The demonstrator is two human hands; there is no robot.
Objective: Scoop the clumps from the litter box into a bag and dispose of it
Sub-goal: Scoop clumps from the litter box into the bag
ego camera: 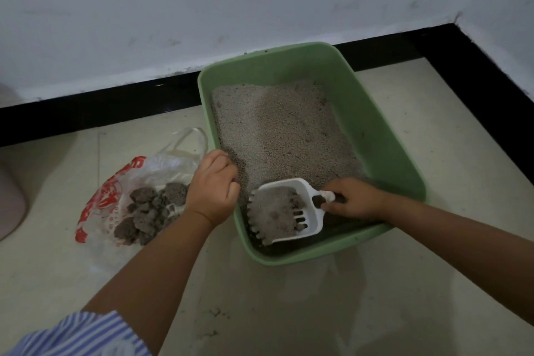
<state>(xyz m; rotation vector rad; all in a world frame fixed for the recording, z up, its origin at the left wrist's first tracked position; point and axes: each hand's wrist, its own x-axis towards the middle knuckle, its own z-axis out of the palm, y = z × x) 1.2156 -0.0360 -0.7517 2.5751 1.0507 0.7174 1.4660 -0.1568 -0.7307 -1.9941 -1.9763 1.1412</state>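
1. Head view: a green litter box (384, 136) sits on the pale tiled floor (289, 298), its far edge close against the black skirting (115, 101) at the foot of a white wall (202, 9), near the room's corner at the right.
2. Grey litter (283, 130) covers most of the box bottom, heaped toward the far and left walls; the near right corner of the bottom shows dark and mostly bare.
3. The right hand (351, 198) is curled round the handle of a white slotted scoop (313, 205), holding it over the near part of the box.
4. The scoop's toothed front edge points toward the near left corner of the box, and its pan carries a pile of litter with a darker lump (273, 215) in it. Some slots at the handle end are open and bare.
5. The left hand (215, 185) lies over the left rim of the box near its near corner, the fingers curled down on the inner side of the wall; it seems to grip the rim, though the fingertips are partly hidden.
6. A thin clear plastic bag (121, 182) with red printing lies open on the floor, just beside the box's left wall and partly behind the left wrist.
7. Dark grey clumps (147, 211) lie piled in the bag's mouth.
8. A blue-and-white striped sleeve (83, 335) shows at the bottom left corner.
9. A pale pinkish rounded object (11, 182) stands on the floor at the left edge; what it is cannot be told.
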